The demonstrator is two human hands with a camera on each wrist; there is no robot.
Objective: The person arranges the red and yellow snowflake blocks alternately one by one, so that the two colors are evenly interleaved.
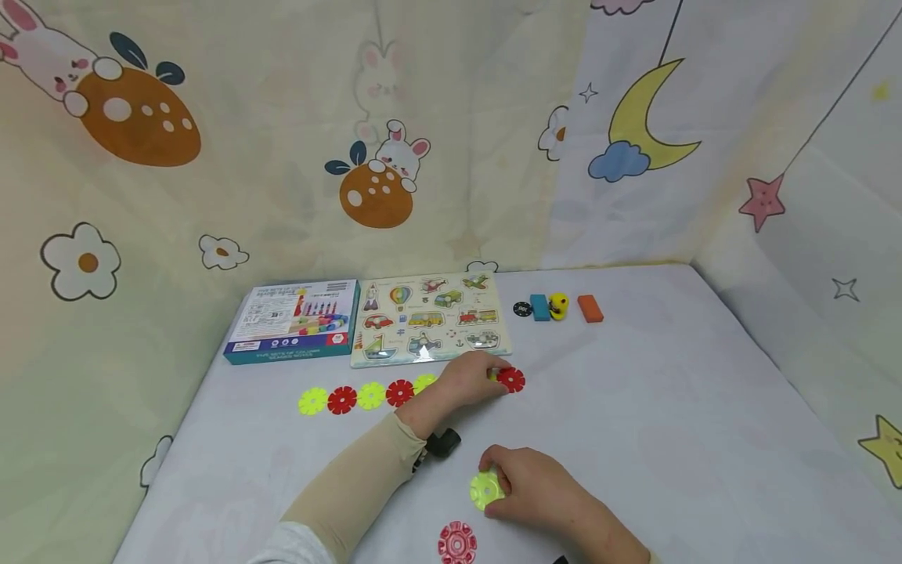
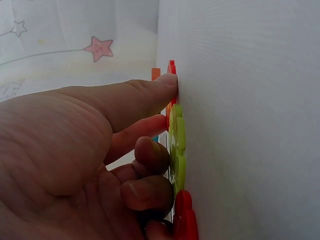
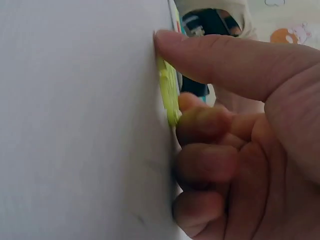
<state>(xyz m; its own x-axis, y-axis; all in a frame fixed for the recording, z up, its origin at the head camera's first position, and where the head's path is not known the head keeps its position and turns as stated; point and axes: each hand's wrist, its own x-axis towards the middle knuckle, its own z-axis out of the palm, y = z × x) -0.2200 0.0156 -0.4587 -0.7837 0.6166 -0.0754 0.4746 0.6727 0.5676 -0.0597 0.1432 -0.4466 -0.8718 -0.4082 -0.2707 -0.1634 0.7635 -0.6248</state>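
Note:
A row of flat, notched plastic flower discs, yellow-green and red by turns, runs across the white table. At its right end my left hand (image 1: 467,381) holds a red flower disc (image 1: 513,380) between thumb and index finger, flat at the tabletop. Beside it in the left wrist view stands a yellow-green disc (image 2: 177,145), under my curled fingers. My right hand (image 1: 541,487) pinches another yellow-green flower disc (image 1: 484,490) by its edges, nearer to me. Just below lies a loose red flower disc (image 1: 457,542). My left hand and forearm hide part of the row.
Behind the row lie a boxed set (image 1: 296,317) and a vehicle puzzle board (image 1: 359,345). Farther right are a black round chip (image 1: 522,309), a blue block (image 1: 539,308), a small yellow figure (image 1: 558,306) and an orange block (image 1: 590,309). Printed fabric walls (image 1: 465,196) surround the table.

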